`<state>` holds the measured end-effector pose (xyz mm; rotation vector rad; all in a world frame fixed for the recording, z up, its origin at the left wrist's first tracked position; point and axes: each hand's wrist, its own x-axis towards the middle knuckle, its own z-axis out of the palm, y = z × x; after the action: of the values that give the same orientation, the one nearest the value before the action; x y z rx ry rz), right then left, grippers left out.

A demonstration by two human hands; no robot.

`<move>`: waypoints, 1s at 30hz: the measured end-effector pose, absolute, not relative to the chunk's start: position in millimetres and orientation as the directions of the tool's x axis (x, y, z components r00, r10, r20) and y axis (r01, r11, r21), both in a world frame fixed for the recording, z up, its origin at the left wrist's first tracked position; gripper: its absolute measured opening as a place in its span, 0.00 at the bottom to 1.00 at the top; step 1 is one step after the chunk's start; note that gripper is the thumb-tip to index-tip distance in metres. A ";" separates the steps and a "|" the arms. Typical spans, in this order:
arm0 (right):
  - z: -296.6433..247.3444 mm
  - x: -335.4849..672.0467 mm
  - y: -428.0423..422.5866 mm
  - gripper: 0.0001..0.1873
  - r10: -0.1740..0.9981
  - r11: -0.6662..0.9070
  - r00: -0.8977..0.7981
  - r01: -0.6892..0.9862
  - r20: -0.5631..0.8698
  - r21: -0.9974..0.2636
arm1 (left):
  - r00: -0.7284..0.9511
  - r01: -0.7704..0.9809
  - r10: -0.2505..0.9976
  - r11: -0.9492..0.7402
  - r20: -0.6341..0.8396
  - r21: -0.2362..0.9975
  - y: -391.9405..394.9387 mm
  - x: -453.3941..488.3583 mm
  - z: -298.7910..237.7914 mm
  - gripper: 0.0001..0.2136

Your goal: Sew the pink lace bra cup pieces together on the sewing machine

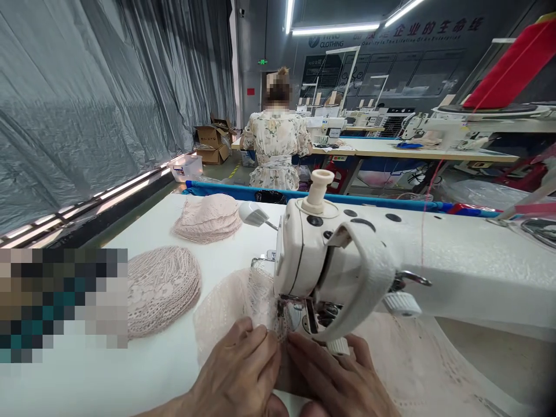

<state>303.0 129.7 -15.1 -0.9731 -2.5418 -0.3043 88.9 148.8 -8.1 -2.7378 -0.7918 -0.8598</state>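
- On the white surface (pixel 152 370), the pale lace (pixel 217 313) is spread beneath the sewing machine (pixel 299 249), its long axis unclear.
- Lace is pinched by the left hand (pixel 243 359); it is touched by the right hand (pixel 339 370), whose grip cannot be told.
- The machine's needle end is faced by both hands, neither clearly nearer.

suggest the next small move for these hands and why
Probably ease the pale fabric forward under the head of the sewing machine: the left hand and right hand both have fingers on it, close in front of that head.
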 end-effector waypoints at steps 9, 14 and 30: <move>-18.8 306.3 133.6 0.26 0.600 0.733 -0.680 0.678 0.422 0.051 | 0.689 0.608 0.556 -0.793 0.465 0.048 163.5 88.8 -3.7 0.12; -19.0 305.1 136.3 0.26 0.601 0.725 -0.645 0.688 0.473 0.016 | 0.686 0.617 0.565 -0.786 0.458 0.044 170.9 89.9 2.8 0.11; -9.8 300.7 129.2 0.24 0.697 0.657 -0.535 0.744 0.478 -0.126 | 0.700 0.614 0.459 -0.778 0.547 -0.133 139.7 85.8 -28.5 0.27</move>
<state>300.7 129.2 -9.8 -1.1200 -2.3801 -0.1262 85.8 139.7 -28.5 -2.6051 -0.8455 -0.7179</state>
